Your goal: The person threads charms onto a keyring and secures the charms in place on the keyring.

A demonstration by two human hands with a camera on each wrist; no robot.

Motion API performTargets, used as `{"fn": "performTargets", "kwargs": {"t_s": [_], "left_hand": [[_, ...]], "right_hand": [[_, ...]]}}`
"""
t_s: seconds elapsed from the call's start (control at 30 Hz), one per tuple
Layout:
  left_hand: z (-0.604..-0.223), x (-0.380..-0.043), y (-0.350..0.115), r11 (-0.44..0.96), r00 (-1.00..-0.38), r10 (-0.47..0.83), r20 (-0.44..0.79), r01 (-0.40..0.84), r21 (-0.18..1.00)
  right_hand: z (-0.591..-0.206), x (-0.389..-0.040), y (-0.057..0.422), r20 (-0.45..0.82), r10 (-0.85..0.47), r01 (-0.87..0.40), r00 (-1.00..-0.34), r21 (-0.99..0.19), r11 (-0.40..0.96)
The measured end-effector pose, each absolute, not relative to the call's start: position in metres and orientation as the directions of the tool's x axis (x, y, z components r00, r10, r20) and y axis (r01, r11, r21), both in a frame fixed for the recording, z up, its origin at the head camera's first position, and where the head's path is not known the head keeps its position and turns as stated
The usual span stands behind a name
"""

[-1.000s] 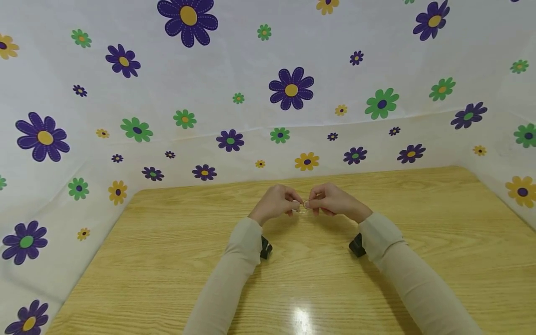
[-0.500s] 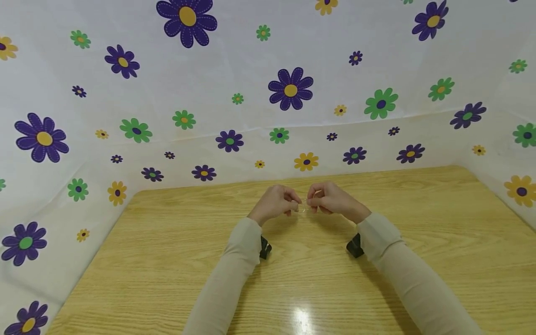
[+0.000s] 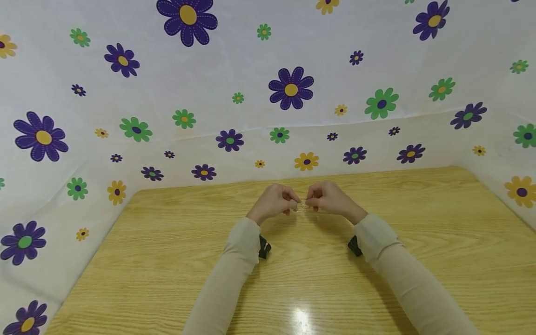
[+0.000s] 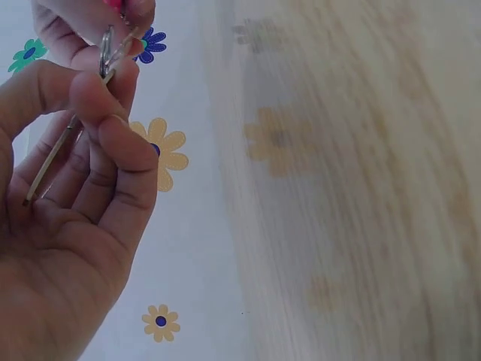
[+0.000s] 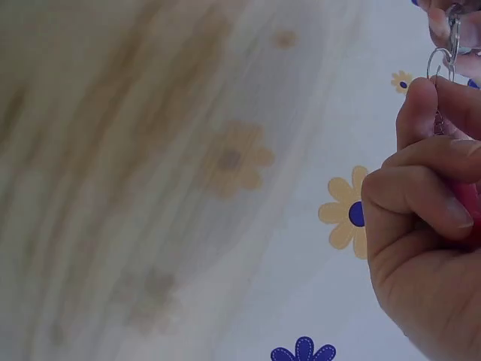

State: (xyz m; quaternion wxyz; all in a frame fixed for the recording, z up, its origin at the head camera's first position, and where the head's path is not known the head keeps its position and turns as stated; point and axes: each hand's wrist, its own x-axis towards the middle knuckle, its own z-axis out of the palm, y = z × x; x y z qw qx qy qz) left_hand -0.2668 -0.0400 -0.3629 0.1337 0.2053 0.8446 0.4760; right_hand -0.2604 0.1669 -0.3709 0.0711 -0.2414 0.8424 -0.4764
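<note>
My left hand and right hand meet fingertip to fingertip above the wooden table. Between the left thumb and fingers is a thin, flat brass-coloured key, seen edge-on, its far end near the palm. At its upper end a silver metal ring spans the gap between the hands. My right thumb and forefinger pinch a keychain's wire ring, from which a short chain runs down. A pink-red piece sits partly hidden behind the curled right fingers. Whether the metal parts are linked I cannot tell.
The wooden table reaches back to a white cloth printed with flowers, which also hangs at both sides. Dark wrist cameras sit under the left cuff and the right cuff.
Both hands stay nearly in place. The right fingertips shift slightly, and the small metal ring between the hands turns a little.
</note>
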Motion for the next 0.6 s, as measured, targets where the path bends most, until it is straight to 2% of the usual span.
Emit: {"fn": "performTargets", "kwargs": {"t_s": [0.13, 0.4, 0.6], "left_hand": [[-0.3623, -0.2665, -0.0396, 0.453, -0.884, 0.466, -0.031, 0.208, 0.867], [-0.3615, -0.2669, -0.0393, 0.409, -0.892, 0.451, -0.023, 0.184, 0.894], [-0.3612, -0.2669, -0.0379, 0.394, -0.885, 0.466, -0.017, 0.190, 0.899]], "right_hand": [[-0.3726, -0.2608, 0.1669, 0.150, -0.466, -0.368, -0.872, -0.828, 0.424], [-0.3733, -0.2598, 0.1694, 0.150, -0.407, -0.259, -0.901, -0.939, 0.228], [-0.3724, -0.2587, 0.1680, 0.190, -0.430, -0.259, -0.882, -0.960, 0.107]]}}
